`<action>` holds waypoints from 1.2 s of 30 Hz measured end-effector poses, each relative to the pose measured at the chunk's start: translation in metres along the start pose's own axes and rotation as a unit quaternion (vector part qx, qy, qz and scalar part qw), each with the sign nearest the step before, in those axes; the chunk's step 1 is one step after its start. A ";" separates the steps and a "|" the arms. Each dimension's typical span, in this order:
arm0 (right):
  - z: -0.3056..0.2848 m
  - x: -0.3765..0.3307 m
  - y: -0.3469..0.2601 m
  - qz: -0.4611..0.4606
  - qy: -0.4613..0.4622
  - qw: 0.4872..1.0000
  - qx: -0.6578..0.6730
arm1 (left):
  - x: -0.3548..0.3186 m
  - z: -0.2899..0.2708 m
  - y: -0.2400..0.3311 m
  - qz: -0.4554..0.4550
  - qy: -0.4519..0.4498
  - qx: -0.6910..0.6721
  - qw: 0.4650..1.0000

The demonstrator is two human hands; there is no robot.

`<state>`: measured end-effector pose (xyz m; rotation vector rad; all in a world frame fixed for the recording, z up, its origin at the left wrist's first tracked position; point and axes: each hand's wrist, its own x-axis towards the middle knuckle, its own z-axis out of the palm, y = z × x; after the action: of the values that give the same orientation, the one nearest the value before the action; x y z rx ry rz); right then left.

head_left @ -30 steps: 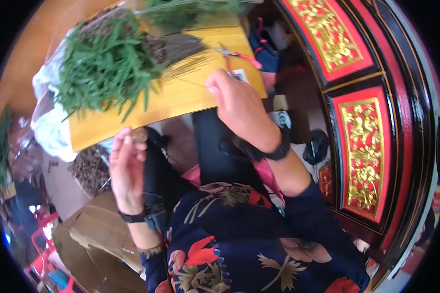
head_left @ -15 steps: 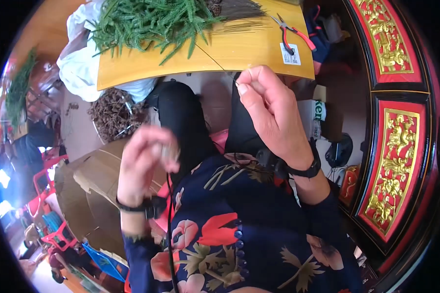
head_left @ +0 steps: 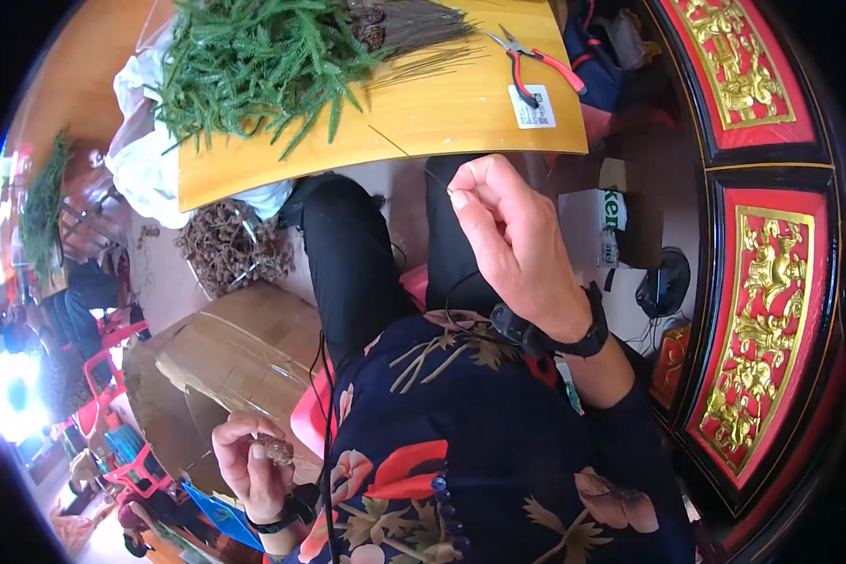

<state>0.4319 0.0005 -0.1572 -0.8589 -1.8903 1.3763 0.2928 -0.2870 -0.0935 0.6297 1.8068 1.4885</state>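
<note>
Low at the left, my left hand [head_left: 252, 479] is closed around a small brown pine cone [head_left: 274, 449], held between thumb and fingers over the cardboard. My right hand [head_left: 526, 249] is raised just below the table's near edge. Its thumb and forefinger pinch a thin dark wire [head_left: 435, 176] that points up and left toward the tabletop. On the yellow table [head_left: 348, 155] lie a heap of green artificial fir sprigs [head_left: 254, 75] and a bundle of dark wires [head_left: 432, 33]. Red-handled pliers [head_left: 526, 70] rest on the right, beside a white printed label [head_left: 534, 110].
A pile of brown pine cones [head_left: 230, 244] stands on the floor under the table's left side. Flattened cardboard [head_left: 244, 343] lies at my left. White plastic bags [head_left: 146, 174] hang by the table's left edge. Red-and-gold carved panels [head_left: 761, 320] border the right.
My left hand has dropped down and left from in front of my lap, with the pine cone now clearly visible. The right hand keeps its pinch on the wire; the view has shifted slightly.
</note>
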 end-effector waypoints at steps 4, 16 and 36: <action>-0.004 -0.003 0.002 0.001 0.003 1.000 -0.003 | -0.004 0.019 -0.006 -0.001 0.034 -0.032 0.999; 0.003 -0.002 -0.008 0.001 -0.012 0.999 -0.047 | 0.032 -0.051 0.001 0.142 0.298 -0.133 0.934; 0.031 0.006 0.012 0.000 0.034 0.999 0.017 | 0.353 -0.044 -0.075 0.027 -0.096 -0.258 0.961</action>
<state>0.4051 -0.0084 -0.1755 -0.8777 -1.8106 1.3587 0.0392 -0.0693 -0.2363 0.5363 1.1914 1.7759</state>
